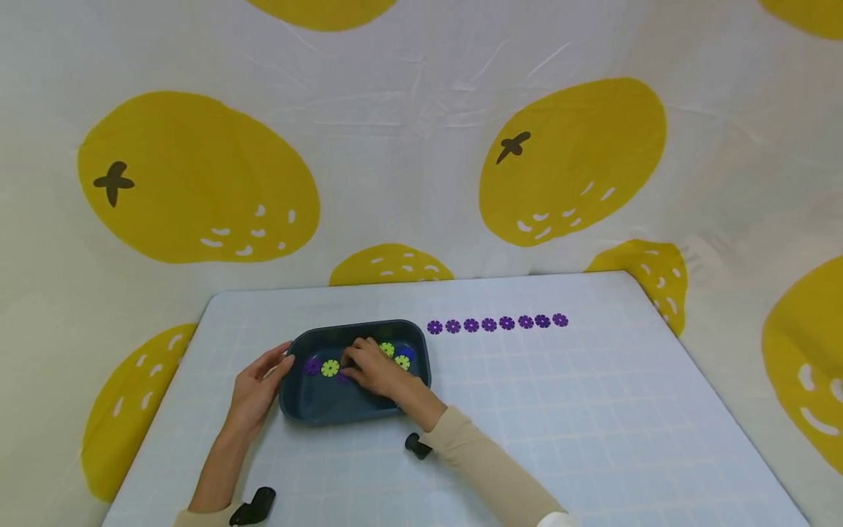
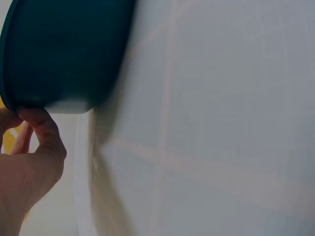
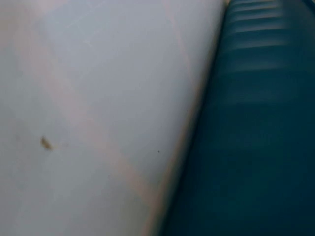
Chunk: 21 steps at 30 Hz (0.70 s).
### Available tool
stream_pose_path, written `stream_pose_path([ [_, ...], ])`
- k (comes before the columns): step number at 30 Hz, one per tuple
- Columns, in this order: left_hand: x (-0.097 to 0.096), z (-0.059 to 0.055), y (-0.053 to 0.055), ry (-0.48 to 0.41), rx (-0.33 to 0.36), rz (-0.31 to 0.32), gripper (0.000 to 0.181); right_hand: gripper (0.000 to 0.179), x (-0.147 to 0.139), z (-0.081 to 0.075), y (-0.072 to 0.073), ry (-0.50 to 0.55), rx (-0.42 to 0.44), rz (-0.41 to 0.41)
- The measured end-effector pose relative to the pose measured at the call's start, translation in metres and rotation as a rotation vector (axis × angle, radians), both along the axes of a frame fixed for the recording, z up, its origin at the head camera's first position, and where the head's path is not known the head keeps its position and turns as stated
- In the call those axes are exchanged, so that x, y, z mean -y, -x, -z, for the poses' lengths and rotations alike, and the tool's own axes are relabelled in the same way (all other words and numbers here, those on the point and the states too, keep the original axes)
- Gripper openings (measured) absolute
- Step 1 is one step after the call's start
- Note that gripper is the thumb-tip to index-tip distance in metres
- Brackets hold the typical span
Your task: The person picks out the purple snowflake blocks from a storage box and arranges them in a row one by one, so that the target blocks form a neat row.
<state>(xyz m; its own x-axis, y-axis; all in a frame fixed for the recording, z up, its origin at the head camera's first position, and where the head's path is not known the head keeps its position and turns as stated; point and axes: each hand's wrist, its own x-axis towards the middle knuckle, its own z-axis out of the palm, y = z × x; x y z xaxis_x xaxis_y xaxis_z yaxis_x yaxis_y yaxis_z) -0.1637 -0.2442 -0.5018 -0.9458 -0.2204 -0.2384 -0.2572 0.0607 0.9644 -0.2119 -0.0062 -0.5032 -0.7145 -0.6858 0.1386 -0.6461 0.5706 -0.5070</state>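
Note:
My left hand (image 1: 253,391) holds the left end of a dark blue-green tray (image 1: 316,413), its thumb on the rim. In the left wrist view the thumb and fingers of that hand (image 2: 37,152) pinch the tray's corner (image 2: 64,54). Inside the tray, my right hand (image 1: 374,368) has its fingers curled at a purple flower-shaped disc (image 1: 343,378), partly covered by the fingertips. Near it lie a yellow-green disc (image 1: 330,368) and another purple disc (image 1: 312,365). More yellow-green discs (image 1: 402,362) and a blue disc (image 1: 407,353) are at the tray's right end. The right wrist view shows no hand.
A straight row of several purple flower-shaped discs (image 1: 489,324) runs along the table (image 1: 560,417) to the right of the tray. Behind the table hangs a white cloth (image 1: 408,161) with large yellow fruit prints.

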Motion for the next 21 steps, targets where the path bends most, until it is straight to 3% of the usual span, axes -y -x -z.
stream_pose_path([
  [7,0.000,-0.001,0.001,-0.010,-0.007,0.001,0.058,0.022,0.001,0.000,0.002,0.011,0.094,-0.016],
  [21,0.000,-0.002,0.000,-0.019,0.005,-0.003,0.058,0.018,-0.019,-0.009,0.002,0.217,0.022,-0.109],
])
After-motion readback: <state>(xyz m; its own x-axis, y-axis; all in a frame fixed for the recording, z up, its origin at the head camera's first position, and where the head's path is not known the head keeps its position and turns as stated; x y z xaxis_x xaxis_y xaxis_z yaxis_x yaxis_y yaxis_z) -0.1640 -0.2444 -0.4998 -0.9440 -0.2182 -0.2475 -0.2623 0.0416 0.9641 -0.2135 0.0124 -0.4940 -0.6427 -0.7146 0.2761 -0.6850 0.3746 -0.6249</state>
